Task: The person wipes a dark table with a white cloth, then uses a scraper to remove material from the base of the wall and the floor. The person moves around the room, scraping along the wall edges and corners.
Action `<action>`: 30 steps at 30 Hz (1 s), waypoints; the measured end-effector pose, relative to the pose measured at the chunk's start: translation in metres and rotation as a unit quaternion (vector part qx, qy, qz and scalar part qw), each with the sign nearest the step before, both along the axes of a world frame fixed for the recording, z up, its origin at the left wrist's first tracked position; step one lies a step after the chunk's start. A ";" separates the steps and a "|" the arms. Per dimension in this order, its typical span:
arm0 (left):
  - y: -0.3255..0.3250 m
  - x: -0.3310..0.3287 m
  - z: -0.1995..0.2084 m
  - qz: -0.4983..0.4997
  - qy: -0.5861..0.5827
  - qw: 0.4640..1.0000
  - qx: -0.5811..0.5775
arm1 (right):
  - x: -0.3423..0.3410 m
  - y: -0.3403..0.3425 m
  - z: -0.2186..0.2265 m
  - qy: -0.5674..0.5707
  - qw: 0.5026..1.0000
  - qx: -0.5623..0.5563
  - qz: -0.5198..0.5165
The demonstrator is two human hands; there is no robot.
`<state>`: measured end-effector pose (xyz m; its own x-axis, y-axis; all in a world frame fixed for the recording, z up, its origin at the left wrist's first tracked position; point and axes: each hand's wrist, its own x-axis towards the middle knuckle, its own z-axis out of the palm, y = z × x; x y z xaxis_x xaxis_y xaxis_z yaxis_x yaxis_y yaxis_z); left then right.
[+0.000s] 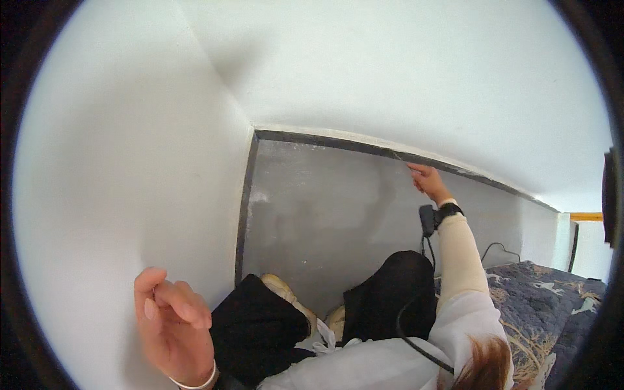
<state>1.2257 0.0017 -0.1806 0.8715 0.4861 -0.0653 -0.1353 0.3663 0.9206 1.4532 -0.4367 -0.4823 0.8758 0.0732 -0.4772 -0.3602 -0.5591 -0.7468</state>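
My right hand (pixel 429 182) reaches out to the far wall's foot, fingers closed round a thin, slender tool (pixel 400 158). The tool's tip meets the top of the dark skirting strip (pixel 318 140), where it borders the white wall. The tool's exact kind is too small to make out. My left hand (pixel 179 325) is raised beside the left wall, palm partly showing, its fingers loosely curled and somewhat apart with nothing visible in them. A pale bracelet (pixel 195 383) is on that wrist. A black device (pixel 427 221) with a cable sits at my right wrist.
White walls (pixel 390 65) meet in a corner ahead and to the left. Below is a grey floor (pixel 312 208) with whitish dust marks. My knees and pale shoes (pixel 286 292) are close in. Dark patterned bedding (pixel 539 312) lies at right, with a black cable (pixel 500 246) behind it.
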 end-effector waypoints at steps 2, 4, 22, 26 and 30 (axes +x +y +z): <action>0.005 -0.007 0.001 0.028 0.005 1.000 0.008 | -0.006 -0.034 0.009 0.018 0.997 0.057 -0.039; 0.007 -0.011 0.001 0.016 -0.013 1.000 0.009 | -0.008 -0.051 0.019 0.029 0.997 0.060 -0.050; 0.011 -0.003 0.004 0.008 -0.002 0.999 0.040 | 0.020 0.053 0.018 0.050 0.998 0.011 0.030; 0.023 -0.008 -0.007 -0.022 -0.007 1.000 0.003 | 0.005 0.008 0.036 0.056 0.998 0.025 -0.011; 0.014 -0.013 0.004 -0.042 -0.040 0.998 0.008 | 0.011 0.032 0.038 0.066 0.998 0.009 0.005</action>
<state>1.2128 0.0156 -0.1769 0.9114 0.4114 0.0129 -0.1780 0.3655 0.9136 1.4638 -0.4051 -0.4446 0.8044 0.0914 -0.5870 -0.4505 -0.5502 -0.7031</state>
